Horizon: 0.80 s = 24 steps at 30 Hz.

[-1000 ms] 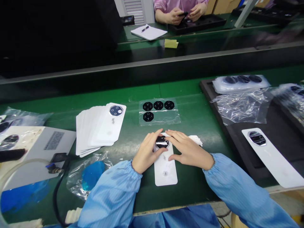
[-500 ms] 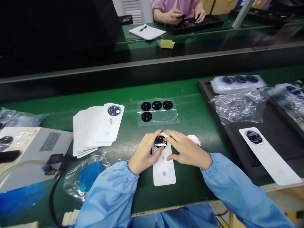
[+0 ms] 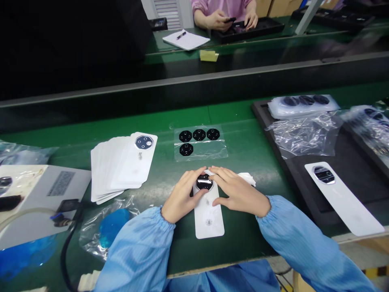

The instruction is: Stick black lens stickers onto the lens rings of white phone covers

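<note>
A white phone back cover (image 3: 209, 219) lies on the green bench in front of me, with a shiny black octagonal camera lens plate (image 3: 204, 181) at its top end. At the plate's left side is my left hand (image 3: 184, 194), fingertips by the upper edge and thumb by the lower edge. My right hand (image 3: 238, 190) reaches in from the other side, its fingertips touching the plate's right edge and its thumb resting lower on the cover. Both hands have their fingers stretched out and thumbs apart. Part of the plate's rim is hidden under the fingers.
Several black lens plates (image 3: 199, 135) sit on a clear film sheet (image 3: 212, 152). Fanned white covers (image 3: 112, 166) lie left, beside a bagged blue item (image 3: 114, 225) and a white box (image 3: 65, 207). Right is a black tray (image 3: 291, 162) with another cover (image 3: 349, 202). A co-worker's hands (image 3: 223, 20) work opposite.
My hands keep nearly the same place around the lens plate. The whole view has shifted slightly, and the bright reflection on the plate has changed.
</note>
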Motion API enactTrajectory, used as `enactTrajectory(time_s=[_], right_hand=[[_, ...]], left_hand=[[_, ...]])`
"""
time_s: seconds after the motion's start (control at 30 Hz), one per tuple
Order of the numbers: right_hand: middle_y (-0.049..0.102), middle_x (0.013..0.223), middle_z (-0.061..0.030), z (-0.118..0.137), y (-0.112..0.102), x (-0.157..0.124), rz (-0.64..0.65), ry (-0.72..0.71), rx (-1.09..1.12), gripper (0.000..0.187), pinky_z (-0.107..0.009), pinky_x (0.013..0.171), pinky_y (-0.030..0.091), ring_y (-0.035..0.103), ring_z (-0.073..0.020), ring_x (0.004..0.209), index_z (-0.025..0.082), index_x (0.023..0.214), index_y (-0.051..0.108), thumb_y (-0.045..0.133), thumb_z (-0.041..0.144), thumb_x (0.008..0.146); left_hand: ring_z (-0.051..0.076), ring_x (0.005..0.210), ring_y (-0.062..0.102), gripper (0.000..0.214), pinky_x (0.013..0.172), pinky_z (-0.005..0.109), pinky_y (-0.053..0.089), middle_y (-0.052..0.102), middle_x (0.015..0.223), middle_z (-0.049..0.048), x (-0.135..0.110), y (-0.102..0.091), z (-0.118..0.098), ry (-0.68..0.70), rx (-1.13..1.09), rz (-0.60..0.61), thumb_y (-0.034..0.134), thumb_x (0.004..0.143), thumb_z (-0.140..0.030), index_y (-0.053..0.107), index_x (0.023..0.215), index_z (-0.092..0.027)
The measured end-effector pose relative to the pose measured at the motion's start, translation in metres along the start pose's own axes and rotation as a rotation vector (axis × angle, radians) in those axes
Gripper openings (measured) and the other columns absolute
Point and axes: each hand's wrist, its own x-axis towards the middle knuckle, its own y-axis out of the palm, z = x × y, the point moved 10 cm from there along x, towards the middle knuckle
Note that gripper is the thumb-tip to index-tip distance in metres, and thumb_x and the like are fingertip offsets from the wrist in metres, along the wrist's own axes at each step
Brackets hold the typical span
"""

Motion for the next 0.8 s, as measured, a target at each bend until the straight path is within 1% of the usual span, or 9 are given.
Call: enactTrajectory(time_s=[0.13, 0.2, 0.3, 0.5, 0.63, 0.8], right_hand=[[0.044, 0.142, -0.0175, 0.0013, 0.0007, -0.0002, -0.004, -0.008, -0.012, 0.076, -0.048, 0.112, 0.033, 0.035, -0.0307, 0.137, 0.013, 0.137, 0.038, 0.074, 0.043, 0.077], [0.044, 0.142, -0.0172, 0.0015, 0.001, -0.0002, -0.002, -0.008, -0.019, 0.079, -0.048, 0.112, 0.034, 0.035, -0.0306, 0.137, 0.013, 0.138, 0.036, 0.074, 0.043, 0.077], [0.044, 0.142, -0.0171, 0.0014, 0.0014, 0.0002, 0.005, -0.002, -0.02, 0.079, -0.047, 0.112, 0.034, 0.035, -0.0301, 0.137, 0.012, 0.138, 0.036, 0.075, 0.042, 0.076], [0.045, 0.142, -0.016, 0.0019, -0.0001, 0.0003, 0.003, 0.005, 0.017, 0.076, -0.048, 0.112, 0.034, 0.033, -0.0292, 0.138, 0.015, 0.139, 0.036, 0.074, 0.039, 0.078], [0.044, 0.142, -0.0161, 0.0025, 0.0004, 0.0001, 0.009, 0.005, 0.014, 0.079, -0.047, 0.113, 0.032, 0.032, -0.029, 0.138, 0.014, 0.14, 0.035, 0.075, 0.037, 0.077], [0.044, 0.142, -0.0147, 0.0022, 0.0003, 0.0015, 0.006, 0.012, 0.036, 0.083, -0.047, 0.113, 0.032, 0.031, -0.0286, 0.139, 0.017, 0.144, 0.029, 0.075, 0.037, 0.077]], left_hand=[[0.02, 0.105, 0.053, 0.065, 0.093, 0.037, 0.046, 0.06, 0.121, 0.0043, 0.0014, 0.0004, 0.0016, -0.01, -0.007, -0.005, 0.066, 0.084, -0.013, 0.036, 0.139, -0.028], [0.02, 0.106, 0.053, 0.065, 0.094, 0.036, 0.046, 0.061, 0.121, 0.0039, 0.0021, 0.0008, 0.0023, -0.012, -0.011, -0.005, 0.067, 0.084, -0.012, 0.037, 0.139, -0.027], [0.02, 0.106, 0.053, 0.065, 0.094, 0.036, 0.046, 0.061, 0.121, 0.0033, 0.0025, 0.0012, 0.0029, -0.016, -0.018, -0.007, 0.068, 0.083, -0.012, 0.038, 0.138, -0.028], [0.021, 0.107, 0.055, 0.064, 0.094, 0.039, 0.046, 0.062, 0.12, 0.0032, 0.0006, -0.0004, 0.0029, -0.038, -0.024, -0.03, 0.068, 0.083, -0.012, 0.039, 0.137, -0.029], [0.022, 0.106, 0.055, 0.064, 0.094, 0.039, 0.047, 0.062, 0.119, 0.0033, -0.0003, -0.0011, 0.0018, -0.047, -0.023, -0.039, 0.068, 0.082, -0.011, 0.04, 0.137, -0.029], [0.022, 0.106, 0.056, 0.061, 0.093, 0.04, 0.047, 0.062, 0.119, 0.0037, 0.0004, -0.0015, 0.0017, -0.047, -0.025, -0.054, 0.067, 0.082, -0.011, 0.042, 0.134, -0.029]])
